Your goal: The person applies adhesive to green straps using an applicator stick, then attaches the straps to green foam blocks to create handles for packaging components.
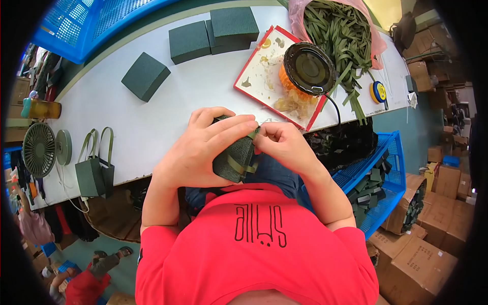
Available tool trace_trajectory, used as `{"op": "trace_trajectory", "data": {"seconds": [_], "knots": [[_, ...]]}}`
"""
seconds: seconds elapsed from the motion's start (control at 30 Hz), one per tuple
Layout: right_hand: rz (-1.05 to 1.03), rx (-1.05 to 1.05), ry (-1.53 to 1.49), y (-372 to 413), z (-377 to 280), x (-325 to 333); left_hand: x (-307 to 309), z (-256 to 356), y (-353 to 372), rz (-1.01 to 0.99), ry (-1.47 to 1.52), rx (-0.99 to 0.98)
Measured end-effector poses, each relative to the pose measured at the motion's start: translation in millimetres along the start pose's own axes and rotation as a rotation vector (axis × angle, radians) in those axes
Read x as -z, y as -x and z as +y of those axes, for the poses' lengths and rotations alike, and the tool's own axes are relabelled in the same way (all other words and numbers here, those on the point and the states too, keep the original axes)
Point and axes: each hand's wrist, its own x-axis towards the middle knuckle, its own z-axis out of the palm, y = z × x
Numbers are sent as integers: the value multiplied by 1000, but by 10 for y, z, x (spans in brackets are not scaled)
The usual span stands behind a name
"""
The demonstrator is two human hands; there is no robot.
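My left hand (195,147) is wrapped round a small dark green box (234,158), held tilted above my lap at the table's front edge. A lighter green ribbon strap (235,165) runs across the box's side. With thumb and fingertips pinched together, my right hand (284,144) grips the strap at the box's upper right edge. The exact spot under the right fingertips is partly hidden. Beyond my hands, a round black-topped pot (310,66) with an orange body stands on a red-edged white board (254,71) smeared with dried glue.
Several dark green boxes (189,41) stand at the table's back; two with ribbon handles (91,175) sit at the left beside a fan (39,150). A pink bag of green ribbons (340,30) and a tape measure (377,92) lie right. A blue crate (394,178) holds green pieces.
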Motion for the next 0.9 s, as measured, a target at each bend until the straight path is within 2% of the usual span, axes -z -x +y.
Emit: {"op": "trace_trajectory", "data": {"seconds": [0.17, 0.37, 0.47, 0.5, 0.6, 0.7, 0.8, 0.9], "knots": [[-14, 44, 27, -75, 126, 44, -18, 10, -29, -18, -108, -25], [-60, -43, -130, 6, 60, 147, 15, -38, 19, 53, 21, 40], [42, -61, 80, 8, 29, 135, 19, -35, -5, 14, -20, 49], [70, 25, 163, 12, -5, 90, 5, -34, -22, 20, -26, 44], [155, 54, 271, -21, 125, 109, -45, -56, -34, 34, 19, -25], [196, 46, 102, -19, 169, 58, -46, 0, 3, -3, -1, 3], [114, 50, 8, -58, 276, 118, -14, -43, 146, 59, -43, 28], [301, 225, -77, 28, 121, -102, 34, -115, 260, 165, -210, 125]]}}
